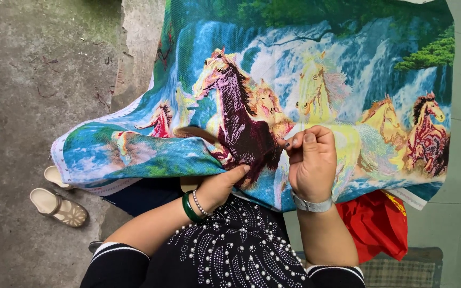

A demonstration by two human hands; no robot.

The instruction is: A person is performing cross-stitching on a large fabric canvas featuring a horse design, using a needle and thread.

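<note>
**Head view: two hands at work on a horse tapestry**

From where I stood, the big cross-stitch cloth point(316, 80), all running horses and a waterfall, lay draped across the person's lap and hung toward the concrete floor point(33, 80). The left hand point(221, 186), with a green bangle point(188, 207) and a bead bracelet at the wrist, had slipped under the fold, thumb pressing the cloth's edge, grip closed on the fabric. The right hand point(311, 160) sat on top beside the dark horse, fingertips pinched tight together; a needle or thread there was too small for me to tell. A pale watch strap point(312, 205) circled that wrist. Red fabric point(375, 224) bunched below the cloth, and beige sandals point(58, 205) rested on the floor.
</note>
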